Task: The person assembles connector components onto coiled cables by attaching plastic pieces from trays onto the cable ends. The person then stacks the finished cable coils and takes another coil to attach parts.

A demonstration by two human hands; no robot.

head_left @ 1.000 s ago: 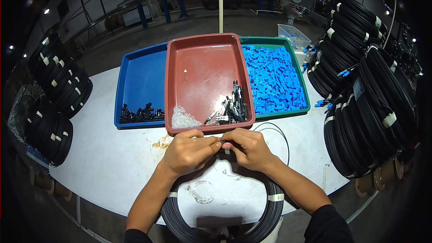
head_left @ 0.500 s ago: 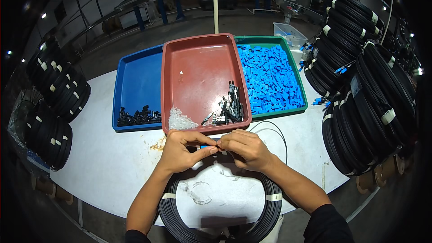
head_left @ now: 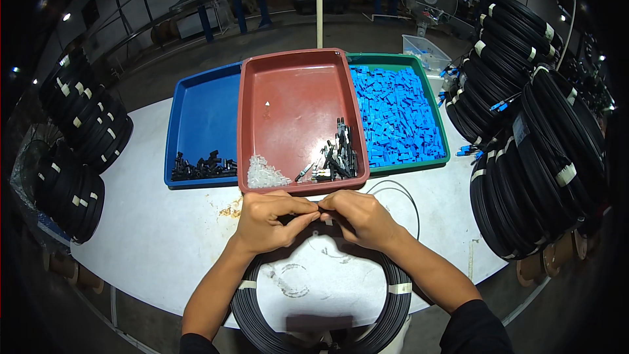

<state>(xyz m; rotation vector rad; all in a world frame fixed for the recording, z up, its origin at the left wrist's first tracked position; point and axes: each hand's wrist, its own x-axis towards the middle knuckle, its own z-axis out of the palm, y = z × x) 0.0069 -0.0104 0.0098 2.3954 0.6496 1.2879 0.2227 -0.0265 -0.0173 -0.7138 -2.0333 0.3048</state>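
Note:
Just in front of the red tray, my left hand (head_left: 272, 221) and my right hand (head_left: 357, 217) meet fingertip to fingertip. Both are closed in a pinch. A small dark piece (head_left: 319, 209) shows between the tips, mostly covered by the fingers, and I cannot make out its kind. Below the hands lies a coil of black cable (head_left: 398, 308), bound with white tape, near the table's front edge. A thin loop of cable (head_left: 417, 206) curves out on the table to the right of my right hand.
The red tray (head_left: 295, 92) holds clear small pieces and black connector parts. It overlaps a blue tray (head_left: 203, 105) with black parts and a green tray (head_left: 447, 147) full of blue connector pieces. Stacked cable coils (head_left: 524, 190) flank the white table (head_left: 151, 249), left and right.
The blue piece that showed between my left thumb and forefinger is no longer visible. My left fingers have closed nearer to the right fingertips. The view has shifted slightly.

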